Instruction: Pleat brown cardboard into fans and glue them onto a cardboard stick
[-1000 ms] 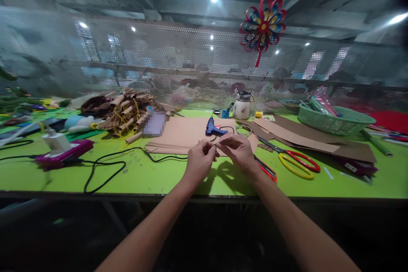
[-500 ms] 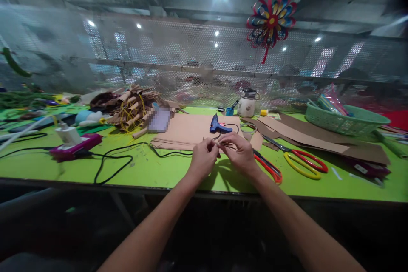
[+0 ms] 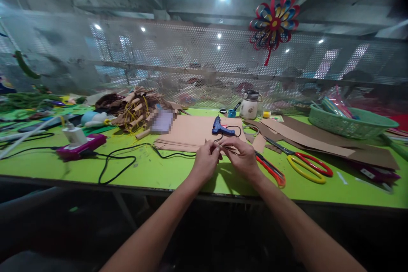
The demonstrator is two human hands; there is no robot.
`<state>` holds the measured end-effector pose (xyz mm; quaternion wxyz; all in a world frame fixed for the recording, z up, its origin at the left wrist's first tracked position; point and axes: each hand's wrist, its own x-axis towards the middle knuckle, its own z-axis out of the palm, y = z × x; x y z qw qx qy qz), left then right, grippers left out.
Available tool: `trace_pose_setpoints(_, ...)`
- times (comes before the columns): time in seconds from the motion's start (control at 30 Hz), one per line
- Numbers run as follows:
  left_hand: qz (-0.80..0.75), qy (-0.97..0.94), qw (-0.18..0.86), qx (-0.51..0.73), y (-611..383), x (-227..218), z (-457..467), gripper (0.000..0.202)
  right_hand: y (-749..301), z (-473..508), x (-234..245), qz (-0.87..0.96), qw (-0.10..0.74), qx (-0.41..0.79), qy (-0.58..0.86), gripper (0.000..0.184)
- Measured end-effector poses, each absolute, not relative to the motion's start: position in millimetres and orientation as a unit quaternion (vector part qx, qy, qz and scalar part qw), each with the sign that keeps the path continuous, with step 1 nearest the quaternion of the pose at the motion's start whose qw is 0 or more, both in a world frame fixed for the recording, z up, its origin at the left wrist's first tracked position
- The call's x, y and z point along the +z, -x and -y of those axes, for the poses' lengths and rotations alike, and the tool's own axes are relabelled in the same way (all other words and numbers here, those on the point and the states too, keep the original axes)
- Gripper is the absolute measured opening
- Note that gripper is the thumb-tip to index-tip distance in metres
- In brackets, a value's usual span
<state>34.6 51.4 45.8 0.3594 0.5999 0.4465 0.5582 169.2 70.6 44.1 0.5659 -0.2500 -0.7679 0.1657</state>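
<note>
My left hand (image 3: 206, 160) and my right hand (image 3: 244, 156) meet over the front of the green table (image 3: 159, 170). Both pinch a thin brown paper strip (image 3: 227, 147) held between the fingertips, fingers curled. Just behind the hands lies a stack of brown card sheets (image 3: 188, 132) with a blue glue gun (image 3: 219, 127) on it. Red-handled scissors (image 3: 270, 170) lie beside my right wrist.
Yellow-and-red scissors (image 3: 306, 163) lie to the right, near long brown card strips (image 3: 306, 136) and a green basket (image 3: 347, 123). A black cable (image 3: 121, 161) runs to a pink power strip (image 3: 79, 146). A pile of brown paper rolls (image 3: 137, 108) sits at the back left, a white jar (image 3: 250, 105) behind.
The head view has shifted slightly, moving everything a little right and down. Both hands stay together on the strip with small finger movements.
</note>
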Motion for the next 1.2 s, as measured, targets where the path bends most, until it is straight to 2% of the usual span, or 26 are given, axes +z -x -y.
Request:
trace_pose_setpoints(0.1, -0.457, -0.596, 0.358, 0.555, -34.1, 43.8, -52.2, 0.015, -170.5, -69.7, 43.7, 0.78, 0.557, 0.145, 0.248, 0.015)
trace_pose_setpoints(0.3, -0.431, -0.532, 0.444, 0.578, -34.0, 42.3, -55.6, 0.015, -169.0, -70.3, 41.6, 0.809, 0.541, 0.078, 0.216, 0.02)
trace_pose_setpoints(0.47, -0.485, -0.55, 0.353, 0.582, -35.1, 40.9, -57.5, 0.016, -165.4, -69.2, 39.7, 0.814, 0.529, 0.045, 0.236, 0.019)
trace_pose_setpoints(0.7, -0.505, -0.563, 0.32, 0.571, -35.4, 36.2, -58.9, 0.015, -163.5, -67.0, 38.3, 0.801, 0.539, 0.05, 0.258, 0.017)
trace_pose_setpoints(0.8, -0.503, -0.57, 0.313, 0.57, -36.1, 38.0, -57.9, 0.015, -163.1, -69.3, 36.4, 0.785, 0.549, 0.089, 0.274, 0.014)
trace_pose_setpoints(0.9, -0.482, -0.566, 0.349, 0.571, -37.4, 44.0, -54.8, 0.015, -163.9, -71.3, 37.4, 0.748, 0.573, 0.161, 0.294, 0.009)
trace_pose_setpoints(1.03, -0.424, -0.538, 0.458, 0.566, -34.9, 53.9, -50.3, 0.013, -170.7, -70.9, 46.1, 0.706, 0.578, 0.306, 0.274, 0.014)
trace_pose_setpoints(1.13, -0.377, -0.505, 0.564, 0.534, -27.8, 59.4, -48.4, 0.009, -180.7, -70.2, 55.5, 0.695, 0.542, 0.408, 0.238, 0.026)
trace_pose_setpoints(1.2, -0.344, -0.49, 0.626, 0.5, -22.1, 63.1, -47.2, 0.007, -187.5, -70.0, 62.4, 0.684, 0.51, 0.478, 0.21, 0.027)
